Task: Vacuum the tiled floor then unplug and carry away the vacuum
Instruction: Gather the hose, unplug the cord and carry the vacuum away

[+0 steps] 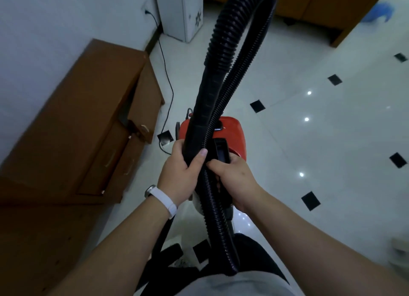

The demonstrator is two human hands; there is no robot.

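At the left, a brown wooden cabinet [73,118] with drawers stands against the pale wall. Farther off, a plug sits in a wall socket [146,11]. The black power cord [168,83] drops from it and trails over the floor, past the cabinet's corner, toward the vacuum. A white appliance [183,12] stands by the far wall just right of the socket.

In the near middle, the left hand [179,169], with a white wristband [163,199] on its wrist, has fingers and thumb wrapped round the smooth rigid section of the black hose [221,43]. The ribbed part of the hose loops up out of the top edge and comes back down between the two hands. Just beyond the hands is the red vacuum [232,129]; whether it rests on the floor or is lifted cannot be told. The right hand [234,178], just beside the left, curls its fingers round the black carry handle [221,150] on top of the vacuum.

To the right spreads the glossy white tiled floor [321,140], with small black diamond insets and points of reflected light. Brown wooden cupboards [309,3] line the far right, and a blurred blue thing [379,13] lies near them.
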